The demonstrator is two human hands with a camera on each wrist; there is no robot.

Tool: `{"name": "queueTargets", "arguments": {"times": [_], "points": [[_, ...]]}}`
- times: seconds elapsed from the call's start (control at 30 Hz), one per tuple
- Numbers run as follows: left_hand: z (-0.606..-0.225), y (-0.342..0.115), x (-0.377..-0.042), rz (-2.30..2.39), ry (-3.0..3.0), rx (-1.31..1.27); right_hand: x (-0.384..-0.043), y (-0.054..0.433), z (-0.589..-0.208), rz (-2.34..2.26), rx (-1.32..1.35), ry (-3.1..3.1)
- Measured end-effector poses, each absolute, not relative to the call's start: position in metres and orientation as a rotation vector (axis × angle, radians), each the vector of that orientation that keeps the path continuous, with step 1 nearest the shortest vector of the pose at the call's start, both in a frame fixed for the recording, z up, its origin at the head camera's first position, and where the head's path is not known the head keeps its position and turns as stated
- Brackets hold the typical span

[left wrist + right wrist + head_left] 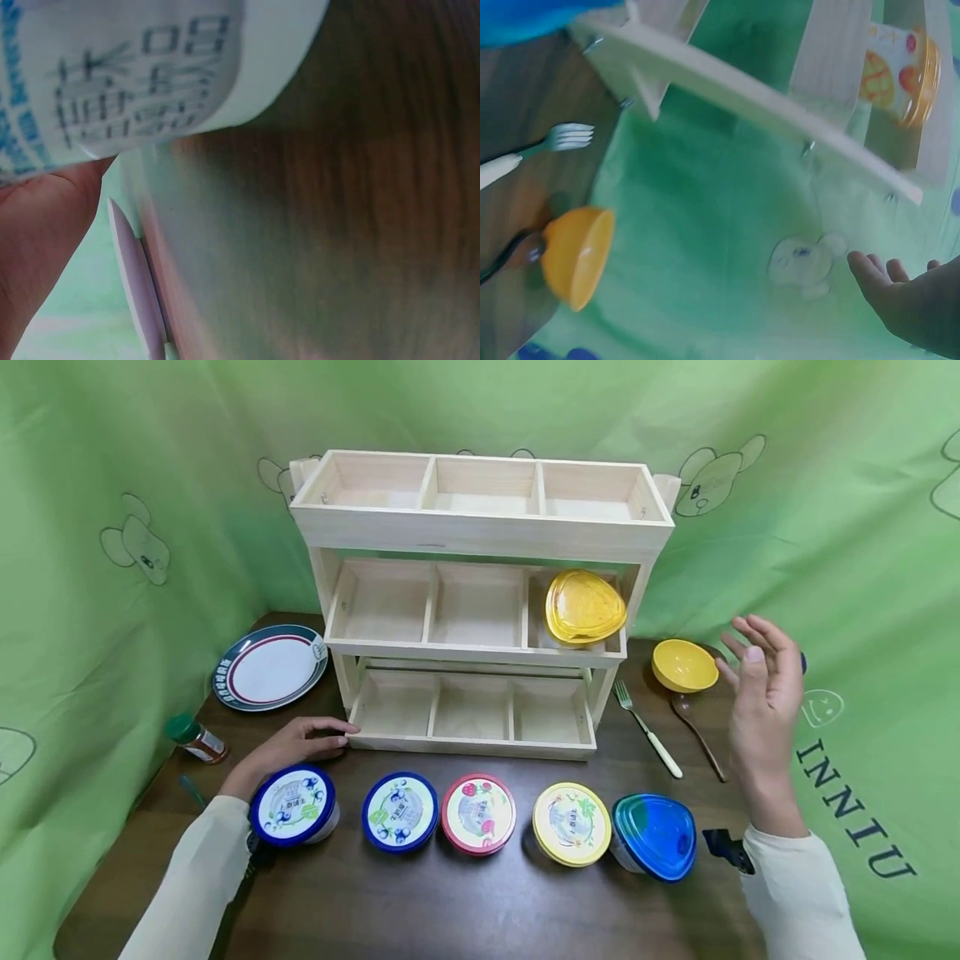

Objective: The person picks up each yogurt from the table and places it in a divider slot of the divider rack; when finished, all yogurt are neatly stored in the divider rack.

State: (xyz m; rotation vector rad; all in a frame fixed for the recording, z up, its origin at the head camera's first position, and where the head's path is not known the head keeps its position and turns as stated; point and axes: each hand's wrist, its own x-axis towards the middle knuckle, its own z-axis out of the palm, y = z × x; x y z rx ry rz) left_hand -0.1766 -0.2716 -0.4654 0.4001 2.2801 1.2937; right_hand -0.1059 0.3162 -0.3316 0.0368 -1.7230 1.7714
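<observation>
A three-tier wooden shelf (pixel 480 531) stands at the middle back, each tier split into three compartments. My left hand (pixel 296 747) touches the front left corner of its lowest tier with extended fingers. Just in front of that wrist sits a blue-lidded tub (pixel 294 806); the printed side of this tub (pixel 142 82) fills the top of the left wrist view. My right hand (pixel 768 710) is raised at the right with fingers spread, holding nothing. A yellow-lidded container (pixel 585 607) sits in the middle tier's right compartment.
Along the front stand another blue-lidded tub (pixel 401 812), a pink-lidded tub (pixel 478 814), a yellow-lidded tub (pixel 572 824) and a blue-lidded container (pixel 654 837). Right: a yellow bowl (pixel 684 666), fork (pixel 648 731) and spoon (pixel 697 735). Left: a plate (pixel 272 667) and a green-capped jar (pixel 197 739).
</observation>
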Motion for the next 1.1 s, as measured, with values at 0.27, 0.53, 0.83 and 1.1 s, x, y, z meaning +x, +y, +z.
{"name": "queueTargets", "arguments": {"times": [0.27, 0.53, 0.83, 1.1], "points": [[-0.467, -0.271, -0.177, 1.36, 2.206, 0.37, -0.071, 0.35, -0.351, 1.816, -0.148, -1.642], [-0.466, -0.27, -0.174, 1.328, 2.221, 0.344, -0.042, 0.37, -0.377, 1.846, -0.353, -1.666], [-0.467, -0.274, -0.167, 1.267, 2.289, 0.336, -0.015, 0.373, -0.413, 1.893, -0.409, -1.724], [-0.469, -0.272, -0.172, 1.241, 2.321, 0.379, 0.008, 0.369, -0.44, 1.971, -0.429, -1.741]]}}
